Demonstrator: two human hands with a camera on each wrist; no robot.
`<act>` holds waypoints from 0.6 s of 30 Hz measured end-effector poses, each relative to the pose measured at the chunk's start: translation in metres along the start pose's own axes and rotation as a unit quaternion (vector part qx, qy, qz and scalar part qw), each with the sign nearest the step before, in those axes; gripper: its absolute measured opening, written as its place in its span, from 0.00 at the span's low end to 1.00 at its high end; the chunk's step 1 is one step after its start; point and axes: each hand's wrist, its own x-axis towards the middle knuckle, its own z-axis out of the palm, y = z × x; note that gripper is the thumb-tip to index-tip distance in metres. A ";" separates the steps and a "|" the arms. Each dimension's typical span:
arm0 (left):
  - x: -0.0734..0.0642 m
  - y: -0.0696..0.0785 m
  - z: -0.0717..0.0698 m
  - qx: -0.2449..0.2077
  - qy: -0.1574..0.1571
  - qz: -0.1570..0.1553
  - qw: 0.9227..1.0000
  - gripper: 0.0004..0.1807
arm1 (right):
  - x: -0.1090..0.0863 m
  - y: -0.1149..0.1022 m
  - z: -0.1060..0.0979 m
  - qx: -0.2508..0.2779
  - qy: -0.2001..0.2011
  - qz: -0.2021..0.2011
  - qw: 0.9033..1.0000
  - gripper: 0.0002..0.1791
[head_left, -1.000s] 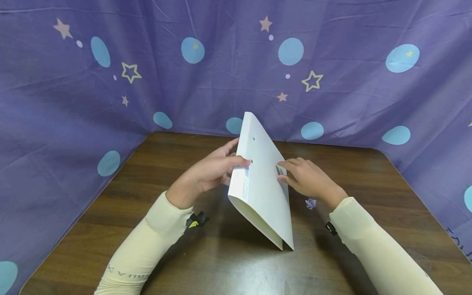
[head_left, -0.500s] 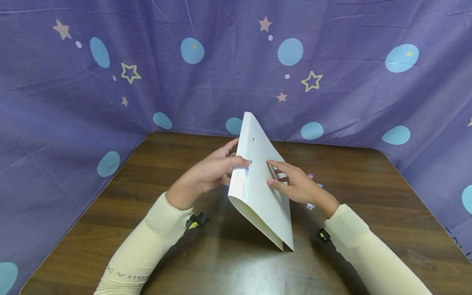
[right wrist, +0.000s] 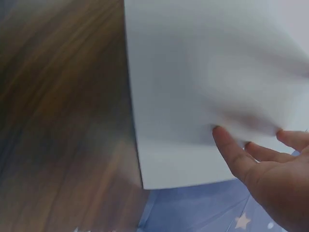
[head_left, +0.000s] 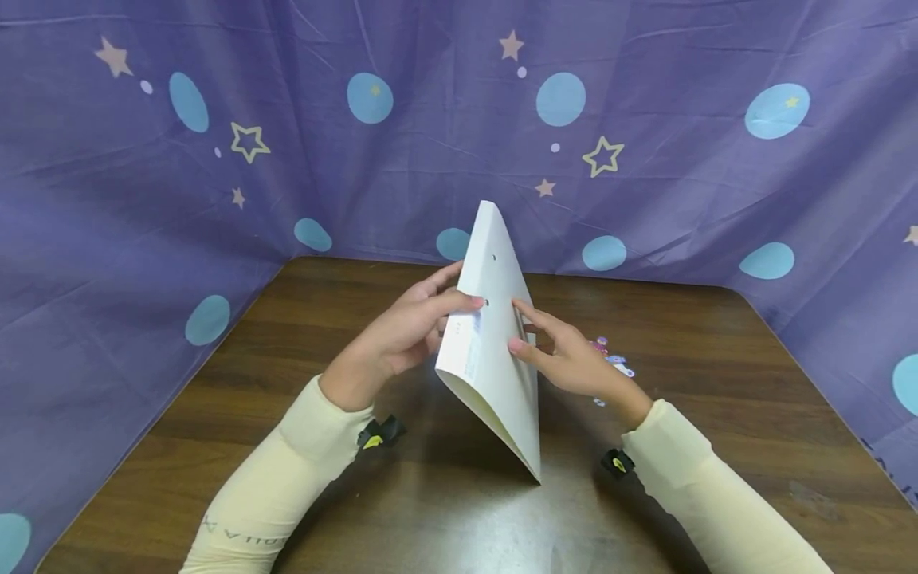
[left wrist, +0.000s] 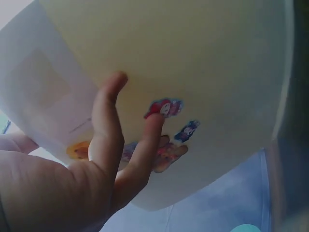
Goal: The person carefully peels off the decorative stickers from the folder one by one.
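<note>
A white folder (head_left: pixel 496 367) stands tilted over the table in the head view, its spine up and to the left and two small holes near it. My left hand (head_left: pixel 394 335) grips the spine, the thumb on the right face and the fingers on the other. In the left wrist view a red-haired character sticker (left wrist: pixel 164 107) and a smaller dark sticker (left wrist: pixel 187 130) lie on the cover under and beside my fingers. My right hand (head_left: pixel 577 359) rests its fingertips on the folder's right face, fingers fairly straight. The right wrist view shows them touching the plain white surface.
Small colourful cut-out pieces (head_left: pixel 618 365) lie on the brown wooden table (head_left: pixel 717 383) beyond my right hand. A purple curtain (head_left: pixel 445 151) with stars and blue ovals hangs behind the table and along its sides.
My right hand has moved left from the folder's far edge onto its face. The folder's lower edges have swung left and come together. The left hand keeps its grip on the spine.
</note>
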 end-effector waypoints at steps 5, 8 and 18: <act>-0.005 0.003 0.001 -0.005 0.008 0.033 0.999 0.41 | 0.003 -0.019 0.007 0.049 -0.003 -0.002 0.999 0.41; -0.007 0.005 0.002 0.003 0.005 0.053 0.999 0.41 | 0.005 -0.026 0.009 0.060 0.002 -0.008 0.998 0.41; -0.014 0.008 0.010 0.034 -0.046 0.132 0.990 0.35 | 0.013 -0.043 0.016 0.123 0.039 -0.070 0.989 0.47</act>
